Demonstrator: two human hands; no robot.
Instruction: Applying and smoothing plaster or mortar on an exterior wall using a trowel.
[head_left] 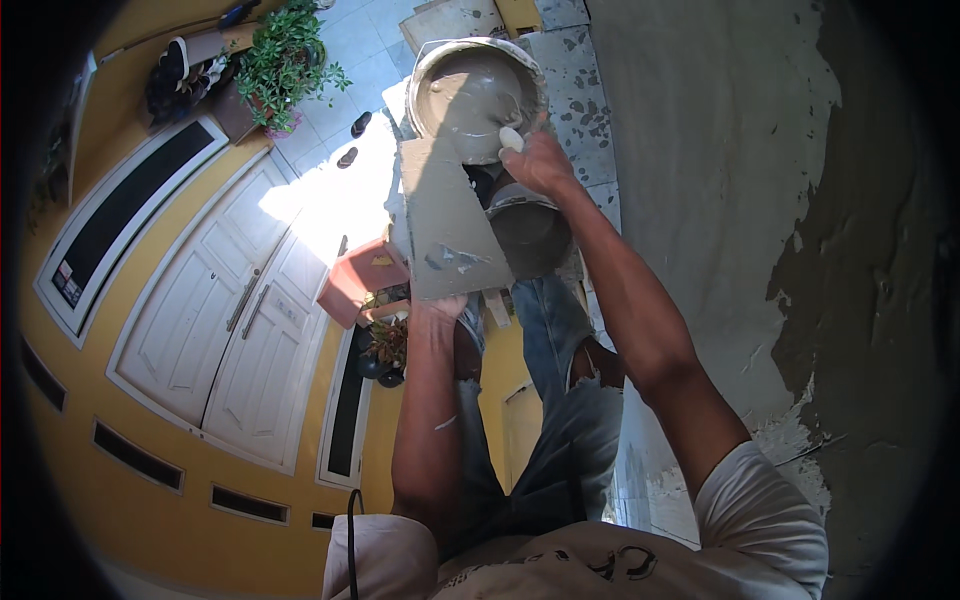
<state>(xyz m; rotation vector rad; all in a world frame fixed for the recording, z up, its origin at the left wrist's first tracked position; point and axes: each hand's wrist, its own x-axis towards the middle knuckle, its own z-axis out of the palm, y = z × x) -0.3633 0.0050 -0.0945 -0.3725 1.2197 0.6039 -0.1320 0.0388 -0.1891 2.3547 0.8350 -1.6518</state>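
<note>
My left hand (440, 306) supports a flat rectangular plastering hawk (445, 215) from its near edge; most of the fingers are hidden beneath it. The board is grey, with smears of mortar near that edge. Ahead stands a round bucket (412, 98) with a wire handle, holding wet grey mortar (465, 100). At its right rim my right hand (541, 162) is closed round a tool with a pale rounded handle end (511, 138). The tool's working end cannot be made out. A second, darker bucket (530, 240) sits below my right wrist, partly covered by the hawk.
A wall (700, 200) on the right is partly coated with wet, darker plaster (870, 280). White double doors (225, 315) in a yellow wall stand left. Potted plants (290, 65), a terracotta-coloured planter (360, 280) and sandals (355, 140) are on that side. The tiled floor (570, 110) is spattered.
</note>
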